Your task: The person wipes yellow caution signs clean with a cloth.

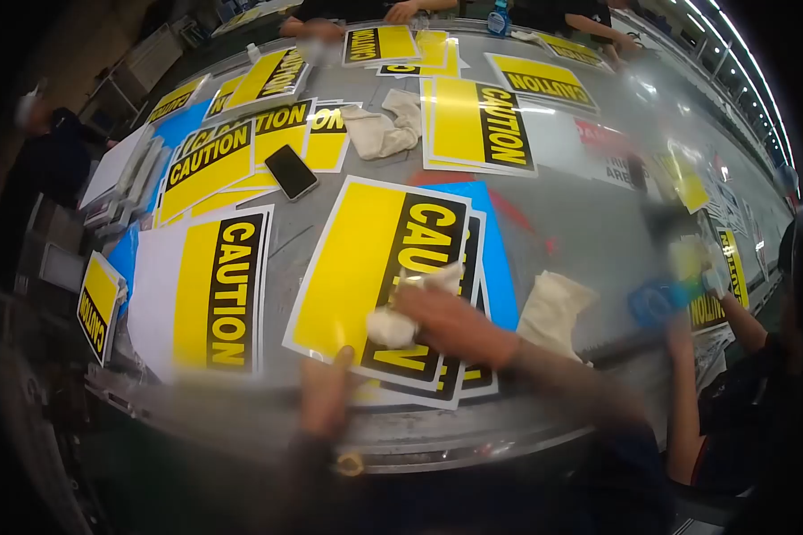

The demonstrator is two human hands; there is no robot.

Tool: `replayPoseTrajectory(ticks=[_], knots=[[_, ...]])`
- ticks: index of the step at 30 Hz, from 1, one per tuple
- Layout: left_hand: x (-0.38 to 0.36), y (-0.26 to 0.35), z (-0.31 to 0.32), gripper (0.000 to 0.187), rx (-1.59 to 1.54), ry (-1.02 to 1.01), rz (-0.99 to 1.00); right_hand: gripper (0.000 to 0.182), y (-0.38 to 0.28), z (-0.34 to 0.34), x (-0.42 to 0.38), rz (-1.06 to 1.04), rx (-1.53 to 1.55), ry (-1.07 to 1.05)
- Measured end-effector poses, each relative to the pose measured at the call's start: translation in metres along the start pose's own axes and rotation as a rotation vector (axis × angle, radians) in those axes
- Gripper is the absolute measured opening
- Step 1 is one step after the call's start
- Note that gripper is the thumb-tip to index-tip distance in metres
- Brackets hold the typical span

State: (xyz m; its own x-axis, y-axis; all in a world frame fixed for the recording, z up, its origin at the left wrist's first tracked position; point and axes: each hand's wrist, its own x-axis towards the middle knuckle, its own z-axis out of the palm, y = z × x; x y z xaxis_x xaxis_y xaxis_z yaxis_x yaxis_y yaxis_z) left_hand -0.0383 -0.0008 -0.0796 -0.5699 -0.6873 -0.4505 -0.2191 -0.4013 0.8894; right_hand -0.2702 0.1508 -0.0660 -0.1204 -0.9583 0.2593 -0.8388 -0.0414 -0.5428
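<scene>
A yellow and black caution sign [343, 285] lies at a slant in front of me, on top of several similar signs. My right hand [451, 323] is closed around a crumpled white cloth [393, 330], which presses on the black lettered band. At the sign's near edge is my left hand [327, 392], thumb on top and the other fingers mostly hidden; it grips the edge. A blue sheet [501, 267] shows from under the stack. Just right of my right forearm rests another cream cloth [553, 312].
To the left lie a second caution stack [232, 294] and a black phone [291, 171]. Farther off are a cloth [384, 129] and more caution signs [482, 120]. At right, another person's arm [682, 383] is near a blue spray bottle [656, 303]. Other people stand around the table.
</scene>
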Motion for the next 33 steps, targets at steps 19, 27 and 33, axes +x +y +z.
replayPoseTrajectory(ticks=[19,27,33], knots=[[-0.003,0.0,0.005,0.033,-0.094,-0.061,-0.045,0.053,0.063,-0.017,0.077,0.064,-0.118,0.046],[0.003,-0.012,0.002,0.042,-0.236,-0.124,-0.093,0.062,0.016,-0.005,0.062,-0.069,-0.078,-0.032],[-0.014,0.02,0.008,0.035,-0.101,-0.056,-0.101,0.057,0.073,-0.031,0.092,0.107,0.01,0.088]])
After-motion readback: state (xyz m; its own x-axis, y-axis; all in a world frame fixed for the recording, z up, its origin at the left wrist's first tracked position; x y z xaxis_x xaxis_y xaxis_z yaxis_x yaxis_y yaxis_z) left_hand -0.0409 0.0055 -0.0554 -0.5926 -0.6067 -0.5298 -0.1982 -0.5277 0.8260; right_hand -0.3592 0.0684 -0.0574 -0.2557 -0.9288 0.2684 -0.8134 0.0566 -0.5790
